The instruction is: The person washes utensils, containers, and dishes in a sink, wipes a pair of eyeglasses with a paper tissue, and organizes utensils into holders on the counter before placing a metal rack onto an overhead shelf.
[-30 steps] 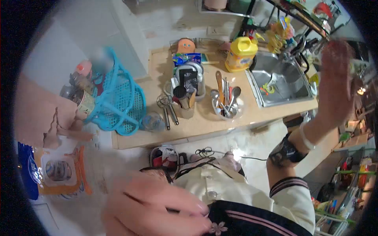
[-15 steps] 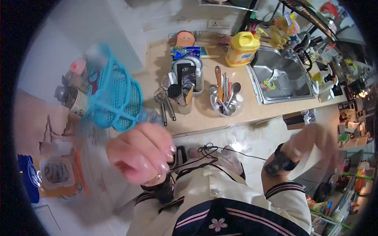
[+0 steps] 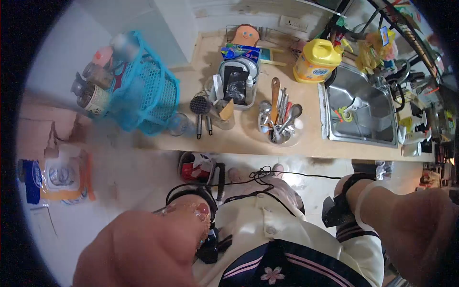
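Yellow jug (image 3: pixel 316 62): upright on the desk (image 3: pixel 234 141), just beside the sink (image 3: pixel 366 128).
Left hand (image 3: pixel 136 251): raised before the body, with a beaded band at the wrist; the fingers are hidden, so I cannot tell whether the grip is spread, pressed together or pinching something.
Right hand (image 3: pixel 423 234): near the right edge of the view, with a pale band round the wrist; blurred, its grip cannot be told.
Nearest things: the bin (image 3: pixel 196 167), with red and white contents, stands on the floor beyond the left hand; the desk's right part lies beyond the right hand.
Clear tub (image 3: pixel 282 136): on the desk, holding spoons and a wooden-handled tool (image 3: pixel 275 98).
Blue basket (image 3: pixel 160 95): at the desk's left end, jars (image 3: pixel 94 97) beside it.
Sink contents: a white item (image 3: pixel 355 103) and a green one.
Black cable (image 3: pixel 263 173): looped, between body and desk.
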A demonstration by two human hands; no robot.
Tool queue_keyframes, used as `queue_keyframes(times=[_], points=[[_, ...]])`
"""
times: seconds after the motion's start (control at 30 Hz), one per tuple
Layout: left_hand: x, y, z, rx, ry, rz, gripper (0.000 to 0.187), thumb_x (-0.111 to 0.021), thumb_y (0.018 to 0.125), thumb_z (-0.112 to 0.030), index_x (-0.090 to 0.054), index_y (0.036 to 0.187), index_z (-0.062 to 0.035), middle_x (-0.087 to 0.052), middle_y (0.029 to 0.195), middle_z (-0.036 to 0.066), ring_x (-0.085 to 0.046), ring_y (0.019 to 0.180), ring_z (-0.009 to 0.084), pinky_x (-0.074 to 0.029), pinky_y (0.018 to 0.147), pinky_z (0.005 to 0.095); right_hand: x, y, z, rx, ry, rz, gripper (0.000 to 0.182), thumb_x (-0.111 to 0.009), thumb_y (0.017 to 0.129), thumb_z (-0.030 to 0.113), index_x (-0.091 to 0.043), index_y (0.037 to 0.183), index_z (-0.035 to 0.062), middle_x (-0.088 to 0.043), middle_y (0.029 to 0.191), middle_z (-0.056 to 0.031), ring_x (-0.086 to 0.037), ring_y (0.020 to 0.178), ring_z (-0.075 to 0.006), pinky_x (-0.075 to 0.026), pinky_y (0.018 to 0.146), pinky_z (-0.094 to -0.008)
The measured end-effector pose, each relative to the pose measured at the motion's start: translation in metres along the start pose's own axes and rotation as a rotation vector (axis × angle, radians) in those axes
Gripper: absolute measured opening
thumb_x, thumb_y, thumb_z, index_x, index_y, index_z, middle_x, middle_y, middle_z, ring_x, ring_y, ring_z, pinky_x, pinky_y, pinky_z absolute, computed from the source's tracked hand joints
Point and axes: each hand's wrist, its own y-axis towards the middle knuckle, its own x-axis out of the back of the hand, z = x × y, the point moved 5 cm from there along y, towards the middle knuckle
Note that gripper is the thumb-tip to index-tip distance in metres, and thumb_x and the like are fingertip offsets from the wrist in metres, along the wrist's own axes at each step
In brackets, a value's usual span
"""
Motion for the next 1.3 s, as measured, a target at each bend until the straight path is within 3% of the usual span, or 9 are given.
queue_keyframes(times=[0.23,0.47,0.9,1.3], points=[[-0.025,0.004,0.036,0.092,0.255,-0.251,0.030,-0.063,0.072,-0.034,-0.054,0.097,-0.0192,-0.054,0.090,-0.001,-0.048,0.081,0.0191,-0.042,0.072,0.0415,0.044,0.012,0.008,-0.014,0.153,0.149,0.030,-0.063,0.070,0.032,-0.057,0.090,0.0121,-0.056,0.077,-0.0081,-0.051,0.076,-0.0214,-0.039,0.073,-0.0402],[-0.054,0.026,0.038,0.157,0.528,-0.374,0.030,-0.062,0.073,-0.035,-0.054,0.097,-0.0189,-0.054,0.090,-0.001,-0.049,0.081,0.0191,-0.042,0.072,0.0417,0.079,0.031,0.023,0.019,0.203,0.226,0.028,-0.061,0.071,0.032,-0.057,0.090,0.0115,-0.056,0.077,-0.0080,-0.052,0.076,-0.0210,-0.040,0.072,-0.0395],[-0.057,0.037,-0.017,0.500,1.148,-0.526,0.030,-0.061,0.074,-0.036,-0.054,0.097,-0.0183,-0.054,0.090,0.000,-0.049,0.081,0.0191,-0.041,0.072,0.0421,0.118,0.052,0.027,-0.010,0.222,0.282,0.025,-0.057,0.074,0.031,-0.056,0.088,0.0104,-0.056,0.078,-0.0079,-0.052,0.075,-0.0201,-0.041,0.070,-0.0382],[-0.049,0.009,-0.046,0.659,1.369,-0.647,0.031,-0.059,0.074,-0.038,-0.054,0.097,-0.0177,-0.054,0.090,0.000,-0.049,0.082,0.0190,-0.041,0.072,0.0425,0.128,0.036,0.001,0.061,0.256,0.241,0.023,-0.053,0.076,0.030,-0.055,0.086,0.0094,-0.055,0.078,-0.0077,-0.052,0.074,-0.0193,-0.041,0.068,-0.0370]])
